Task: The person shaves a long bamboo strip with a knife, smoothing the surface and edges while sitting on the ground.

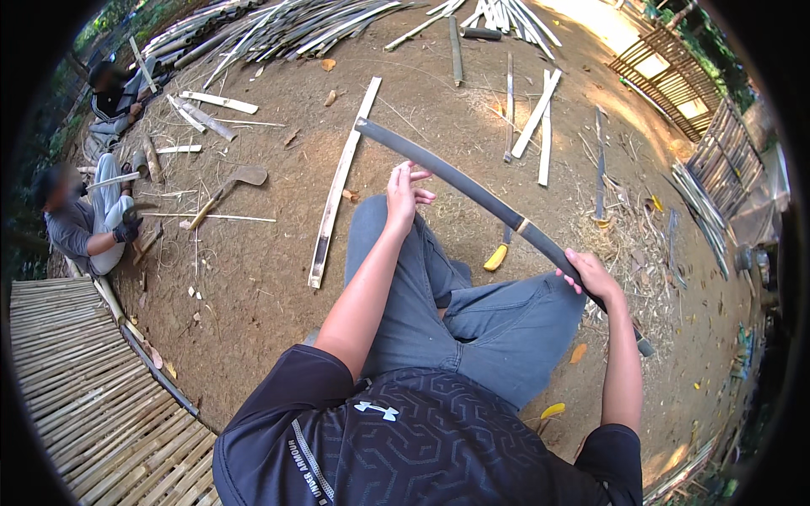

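Observation:
A long, dark split bamboo piece [472, 190] slants across in front of me, its far end up and left, its near end beside my right forearm. Toward its lower part, my right hand [588, 274] is closed around it. My left hand [407, 196] is at its upper part, fingers apart, the fingertips at the bamboo's lower edge; whether they press on it is hard to see. Below the bamboo, a yellow-handled tool [496, 257] lies on the ground past my crossed legs; the bamboo hides part of it.
A pale split bamboo strip [342, 185] lies left of my knee. A wooden-handled blade [228, 194] is farther left, near two seated people. Bamboo piles [312, 34] lie at the back, shavings [633, 270] at right, a slatted bamboo platform [93, 379] at lower left.

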A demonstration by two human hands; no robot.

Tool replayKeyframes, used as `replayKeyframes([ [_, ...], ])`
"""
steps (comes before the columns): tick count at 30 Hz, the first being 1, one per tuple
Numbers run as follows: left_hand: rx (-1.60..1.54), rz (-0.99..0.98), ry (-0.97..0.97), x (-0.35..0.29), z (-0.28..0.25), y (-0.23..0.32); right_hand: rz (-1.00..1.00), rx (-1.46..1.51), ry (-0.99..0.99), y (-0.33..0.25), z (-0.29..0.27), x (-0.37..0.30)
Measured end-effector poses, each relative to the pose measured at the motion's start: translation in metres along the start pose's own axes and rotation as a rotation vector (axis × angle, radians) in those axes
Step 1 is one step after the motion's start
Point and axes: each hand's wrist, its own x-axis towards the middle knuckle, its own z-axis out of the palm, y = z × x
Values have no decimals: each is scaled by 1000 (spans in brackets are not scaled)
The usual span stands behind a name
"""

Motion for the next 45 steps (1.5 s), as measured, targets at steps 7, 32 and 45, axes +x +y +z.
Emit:
replayKeyframes([
  [7,265,-22,-189,-4,11,-7,-177,-283,392,1,-31,58],
  [32,568,-225,-602,-26,15,-3,-151,460,552,-93,60,236],
  [45,767,49,-506,-32,70,55,-391,572,585,-172,86,216],
])
